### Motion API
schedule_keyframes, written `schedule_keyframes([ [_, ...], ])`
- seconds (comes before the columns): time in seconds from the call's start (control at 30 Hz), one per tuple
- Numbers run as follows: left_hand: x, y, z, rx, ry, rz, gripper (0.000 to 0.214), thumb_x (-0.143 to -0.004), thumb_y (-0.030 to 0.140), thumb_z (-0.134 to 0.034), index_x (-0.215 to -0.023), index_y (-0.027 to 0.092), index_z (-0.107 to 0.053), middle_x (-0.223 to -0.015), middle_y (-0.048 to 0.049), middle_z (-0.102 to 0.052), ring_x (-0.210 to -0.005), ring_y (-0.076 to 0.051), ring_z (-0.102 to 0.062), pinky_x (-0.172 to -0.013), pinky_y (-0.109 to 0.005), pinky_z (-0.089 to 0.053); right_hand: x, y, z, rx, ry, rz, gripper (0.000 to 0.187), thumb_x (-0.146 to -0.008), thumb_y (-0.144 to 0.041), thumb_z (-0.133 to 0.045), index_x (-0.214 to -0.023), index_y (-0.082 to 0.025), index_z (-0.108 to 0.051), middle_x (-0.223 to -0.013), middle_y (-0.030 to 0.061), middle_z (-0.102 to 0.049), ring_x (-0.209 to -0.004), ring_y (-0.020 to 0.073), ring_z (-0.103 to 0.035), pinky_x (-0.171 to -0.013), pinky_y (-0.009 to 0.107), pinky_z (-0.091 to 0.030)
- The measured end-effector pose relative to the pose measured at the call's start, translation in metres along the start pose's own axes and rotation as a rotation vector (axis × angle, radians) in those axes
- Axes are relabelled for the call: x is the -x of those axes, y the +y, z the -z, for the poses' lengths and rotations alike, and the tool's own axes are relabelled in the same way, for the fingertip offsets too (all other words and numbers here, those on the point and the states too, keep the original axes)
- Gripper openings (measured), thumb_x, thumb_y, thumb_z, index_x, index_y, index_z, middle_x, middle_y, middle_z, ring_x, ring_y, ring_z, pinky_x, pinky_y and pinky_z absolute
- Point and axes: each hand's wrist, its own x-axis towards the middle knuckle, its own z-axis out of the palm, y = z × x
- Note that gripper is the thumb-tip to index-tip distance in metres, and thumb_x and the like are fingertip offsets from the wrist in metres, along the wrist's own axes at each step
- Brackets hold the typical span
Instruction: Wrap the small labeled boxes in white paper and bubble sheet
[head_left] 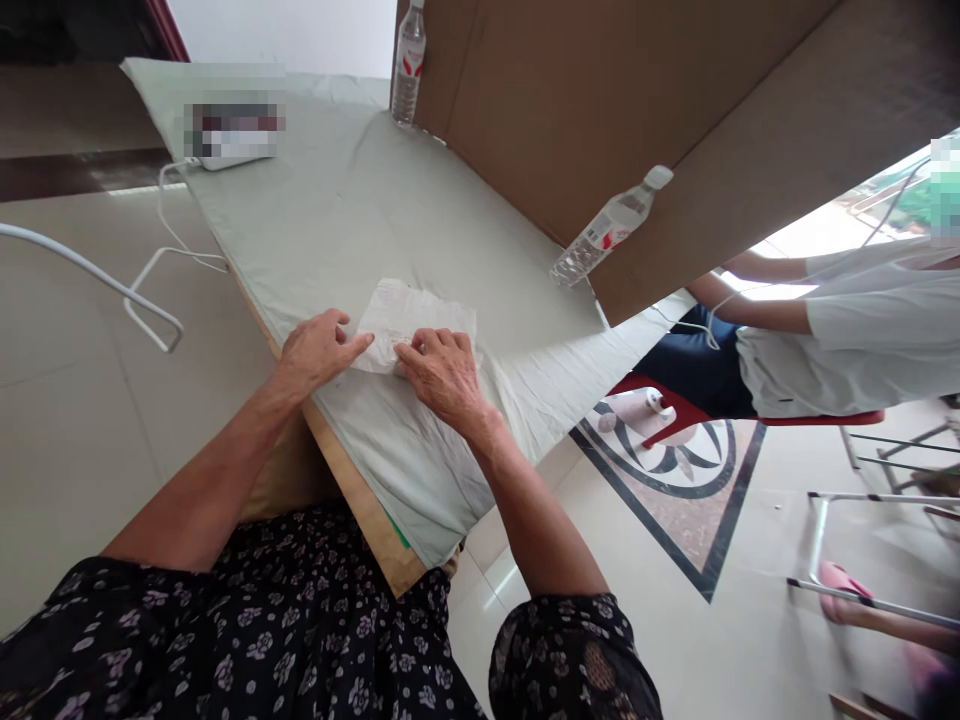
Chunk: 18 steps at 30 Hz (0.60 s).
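Observation:
A thin white sheet, like a tissue or piece of paper, lies creased on the cloth-covered table in front of me. Small brownish bits show on it near my right fingertips, too small to name. My left hand rests at the sheet's left edge, thumb stretched toward the middle and apart from the bent fingers, with nothing in it. Over the sheet's right part, my right hand has its fingers curled and thumb and forefinger drawn together. What lies between those fingertips, if anything, is hidden.
A tall cardboard divider stands across the table, with one clear water bottle upright at its far end and another bottle near its close end. A blurred white device with a cable sits far left. Another person sits right.

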Motion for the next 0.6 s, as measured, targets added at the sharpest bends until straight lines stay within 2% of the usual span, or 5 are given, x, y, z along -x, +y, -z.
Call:
schedule_keyframes([
  [0.1,0.001,-0.004,0.006,-0.075,-0.032,0.035,0.046,-0.067,0.059,-0.081,-0.091,0.023,-0.067,-0.077,-0.0067,-0.071,-0.083,-0.031,-0.069,-0.078,-0.037,-0.051,-0.001,0.0,0.0,-0.005,0.001,0.005,0.022,-0.108,-0.031,-0.049,-0.116,-0.027,-0.069,-0.121,0.0094,-0.069,-0.106,0.0269,-0.054,-0.089,0.043,-0.033],
  [0.23,-0.004,0.004,-0.001,-0.162,-0.039,0.091,0.045,-0.061,0.059,-0.083,-0.077,0.024,-0.06,-0.074,-0.0087,-0.069,-0.089,-0.036,-0.07,-0.077,-0.04,-0.052,-0.002,0.0,0.0,0.009,0.003,0.004,0.022,-0.107,-0.032,-0.05,-0.115,-0.026,-0.07,-0.121,0.0092,-0.069,-0.104,0.0269,-0.054,-0.088,0.042,-0.033],
  [0.33,-0.009,0.008,-0.008,-0.063,-0.083,0.083,0.039,-0.058,0.051,-0.084,-0.071,0.025,-0.057,-0.058,-0.0022,-0.061,-0.071,-0.029,-0.067,-0.064,-0.035,-0.047,-0.002,0.0,0.0,0.002,0.017,0.009,0.02,-0.106,-0.031,-0.052,-0.113,-0.027,-0.07,-0.119,0.0089,-0.07,-0.103,0.0264,-0.054,-0.088,0.041,-0.032],
  [0.43,-0.01,0.009,-0.009,0.054,-0.141,0.058,0.025,-0.062,0.04,-0.078,-0.064,0.024,-0.059,-0.046,0.0037,-0.05,-0.051,-0.019,-0.053,-0.05,-0.029,-0.035,-0.002,0.0,0.0,-0.011,0.032,0.004,0.019,-0.106,-0.029,-0.053,-0.111,-0.027,-0.071,-0.118,0.0086,-0.07,-0.103,0.0261,-0.054,-0.087,0.041,-0.032],
  [0.6,-0.003,0.019,-0.006,0.204,-0.19,0.053,0.02,-0.064,0.03,-0.067,-0.052,0.023,-0.053,-0.043,0.0052,-0.045,-0.042,-0.011,-0.039,-0.042,-0.025,-0.025,-0.003,0.0,0.002,-0.018,0.023,0.009,0.018,-0.106,-0.03,-0.054,-0.109,-0.026,-0.071,-0.117,0.0092,-0.072,-0.103,0.0271,-0.056,-0.087,0.041,-0.032],
])
